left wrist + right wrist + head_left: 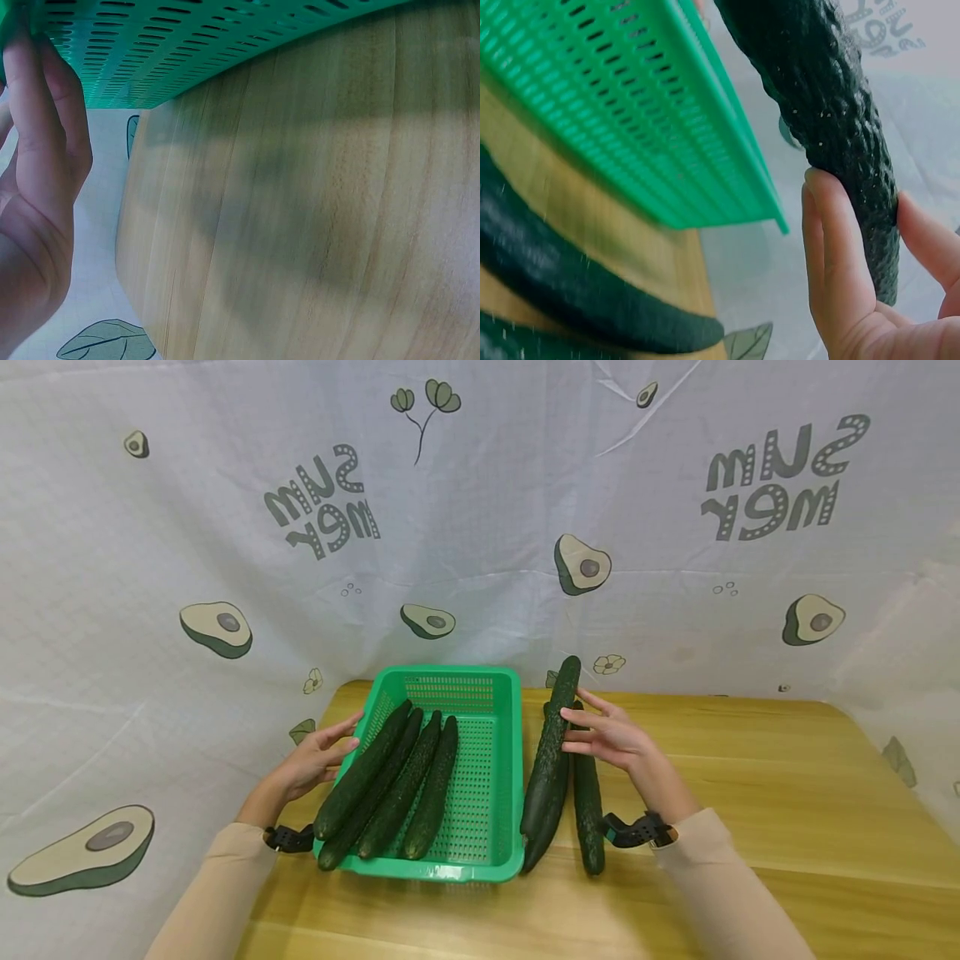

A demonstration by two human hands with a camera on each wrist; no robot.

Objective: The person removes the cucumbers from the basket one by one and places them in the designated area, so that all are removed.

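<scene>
My right hand (pixel 611 733) pinches a long dark green cucumber (pixel 551 743) between thumb and fingers, just right of the green basket (pixel 508 777). In the right wrist view the held cucumber (pixel 840 112) is raised, with the fingers on one side and the thumb on the other. Two more cucumbers lie on the table below it, one of them (pixel 588 810) under the hand. My left hand (pixel 315 758) grips the basket's left rim; the left wrist view shows its fingers (pixel 37 112) against the perforated wall. Several cucumbers (pixel 431 793) lie slanted inside the basket.
The wooden table (pixel 750 777) extends to the right and in front of the basket. Behind it hangs a white cloth (pixel 487 527) printed with avocados and lettering, which also runs down the left side.
</scene>
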